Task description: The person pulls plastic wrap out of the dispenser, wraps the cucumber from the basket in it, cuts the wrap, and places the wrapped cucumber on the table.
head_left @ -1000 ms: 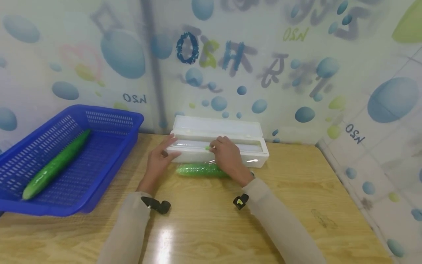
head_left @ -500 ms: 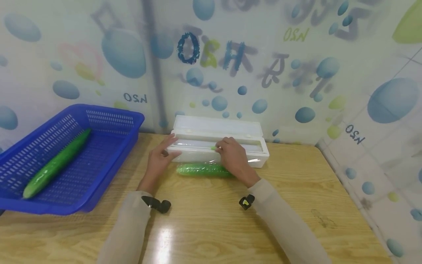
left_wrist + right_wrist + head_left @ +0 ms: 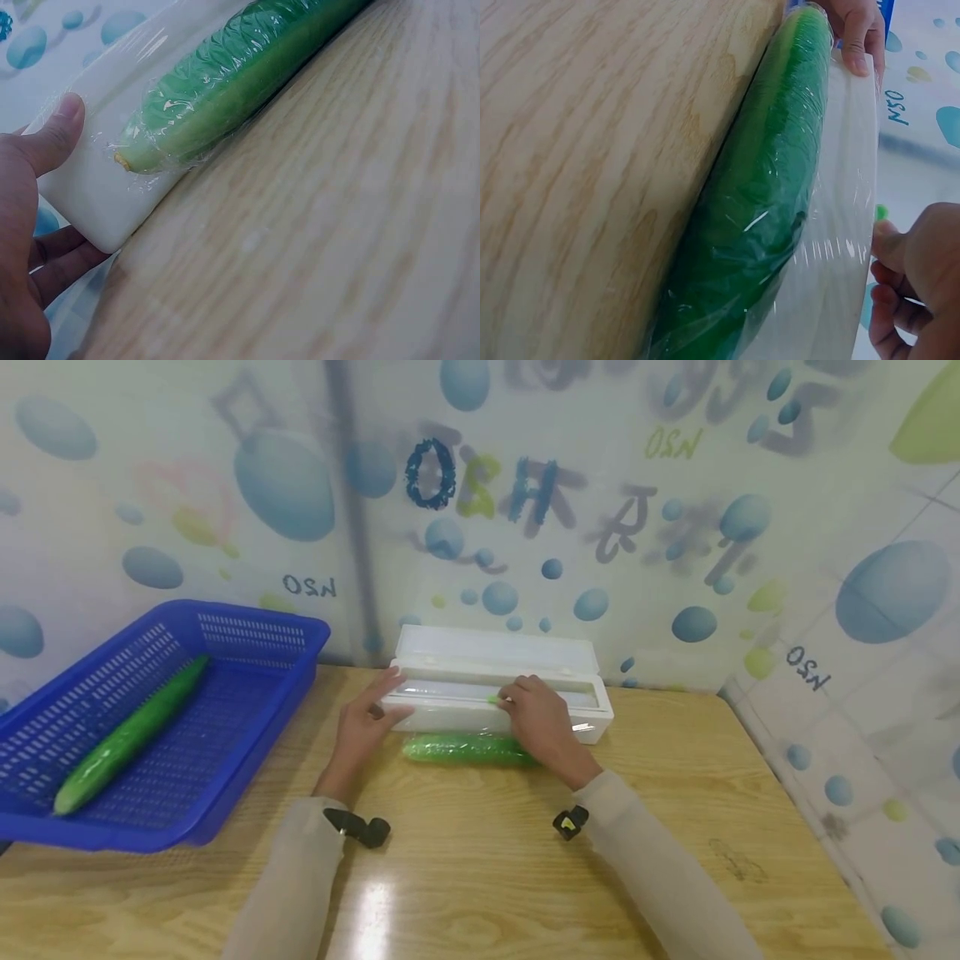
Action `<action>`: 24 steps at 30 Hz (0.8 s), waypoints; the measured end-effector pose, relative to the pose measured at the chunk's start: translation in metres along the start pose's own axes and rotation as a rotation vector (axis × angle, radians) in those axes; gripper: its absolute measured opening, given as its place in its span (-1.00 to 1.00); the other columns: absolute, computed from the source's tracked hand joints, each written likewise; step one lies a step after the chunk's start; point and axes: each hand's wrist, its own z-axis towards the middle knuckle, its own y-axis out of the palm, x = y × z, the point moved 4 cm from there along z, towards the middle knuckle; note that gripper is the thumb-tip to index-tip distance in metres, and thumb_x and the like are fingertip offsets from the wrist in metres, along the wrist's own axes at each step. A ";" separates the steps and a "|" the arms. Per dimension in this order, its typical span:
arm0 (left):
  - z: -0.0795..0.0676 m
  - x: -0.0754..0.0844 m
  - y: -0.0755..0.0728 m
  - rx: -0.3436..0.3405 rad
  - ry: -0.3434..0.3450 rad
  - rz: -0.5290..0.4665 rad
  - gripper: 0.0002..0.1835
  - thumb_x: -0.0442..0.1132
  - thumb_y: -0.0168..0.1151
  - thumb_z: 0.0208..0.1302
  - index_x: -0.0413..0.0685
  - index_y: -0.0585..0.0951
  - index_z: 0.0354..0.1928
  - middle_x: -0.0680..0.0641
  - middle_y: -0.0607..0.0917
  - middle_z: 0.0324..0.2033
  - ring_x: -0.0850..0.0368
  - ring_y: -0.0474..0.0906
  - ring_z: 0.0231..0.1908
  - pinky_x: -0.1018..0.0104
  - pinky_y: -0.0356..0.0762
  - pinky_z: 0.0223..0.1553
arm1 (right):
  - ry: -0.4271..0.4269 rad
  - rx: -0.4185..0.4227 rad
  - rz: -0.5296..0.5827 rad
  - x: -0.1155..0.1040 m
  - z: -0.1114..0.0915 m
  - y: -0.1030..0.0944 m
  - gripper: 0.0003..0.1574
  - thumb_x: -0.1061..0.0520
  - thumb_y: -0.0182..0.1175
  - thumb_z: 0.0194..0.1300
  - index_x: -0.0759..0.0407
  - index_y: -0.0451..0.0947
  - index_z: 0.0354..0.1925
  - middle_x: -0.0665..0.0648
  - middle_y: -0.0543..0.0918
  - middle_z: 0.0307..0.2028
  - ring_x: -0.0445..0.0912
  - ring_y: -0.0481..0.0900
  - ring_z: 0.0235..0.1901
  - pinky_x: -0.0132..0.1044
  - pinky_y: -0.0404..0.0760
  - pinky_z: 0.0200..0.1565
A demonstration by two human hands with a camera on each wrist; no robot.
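A white cling film box (image 3: 450, 718) stands against the wall with its lid up and a film roll (image 3: 442, 691) inside. My left hand (image 3: 358, 727) holds the box's left end, thumb on the front face and fingers round the end, as the left wrist view shows. Between thumb and fingers, my right hand (image 3: 543, 722) pinches a small green slide cutter (image 3: 492, 699) at the front rim, about mid-length. Clear film runs down from the box over a cucumber (image 3: 465, 750) lying along its front. My right hand and wrist hide the cucumber's right end in the head view.
At the left, a blue plastic basket (image 3: 247, 777) holds another cucumber (image 3: 135, 735). The wooden table (image 3: 465, 877) ends at the painted wall (image 3: 525, 593) behind the box and at another wall on the right.
My right hand has slid rightward along the box's front rim, taking the green slide cutter with it. The left hand, the box and the wrapped cucumber stay in place.
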 end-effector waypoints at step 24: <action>-0.002 0.001 0.000 -0.020 -0.058 0.034 -0.47 -0.19 0.40 0.14 0.03 0.55 0.20 0.08 0.40 0.29 0.14 0.27 0.30 0.54 0.35 -0.05 | -0.017 0.021 0.039 0.004 -0.004 -0.003 -0.90 0.19 0.21 0.32 0.19 0.63 -0.23 0.05 0.58 -0.31 -0.08 0.49 -0.31 -0.28 0.55 -0.33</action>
